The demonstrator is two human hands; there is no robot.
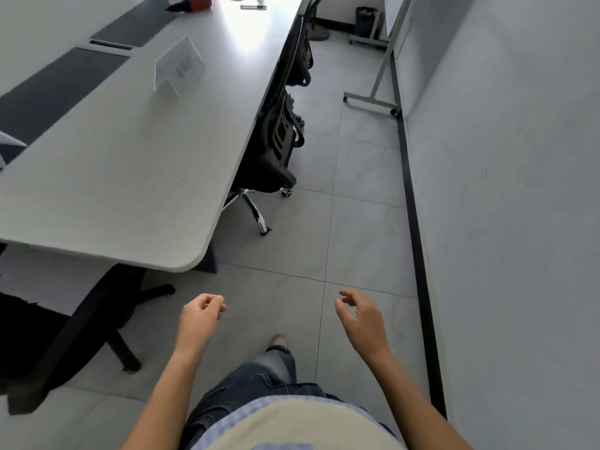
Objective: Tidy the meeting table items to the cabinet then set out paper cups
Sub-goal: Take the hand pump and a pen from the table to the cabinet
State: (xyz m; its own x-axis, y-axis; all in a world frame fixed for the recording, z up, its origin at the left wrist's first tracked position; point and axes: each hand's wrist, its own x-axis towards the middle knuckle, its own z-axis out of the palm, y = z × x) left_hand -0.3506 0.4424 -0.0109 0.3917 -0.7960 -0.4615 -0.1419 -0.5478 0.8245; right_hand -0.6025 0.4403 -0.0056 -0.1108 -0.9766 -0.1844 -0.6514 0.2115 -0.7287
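Note:
I stand in the aisle beside the long grey meeting table (136,190). My left hand (199,315) hangs over the floor near the table's rounded corner, fingers loosely curled, holding nothing. My right hand (358,315) is level with it to the right, fingers apart and empty. On the table stands a clear acrylic name-card stand (178,68). Farther along lie dark desk mats (55,89), a red and black object (191,4) and a thin flat item (253,7). No paper cups or cabinet show in the head view.
Black office chairs (279,147) are tucked under the table's right side, one wheeled base sticking into the aisle. Another dark chair base (107,323) stands under the near end. A whiteboard frame on casters (380,89) leans by the right wall (519,190). A bin (365,21) stands far back.

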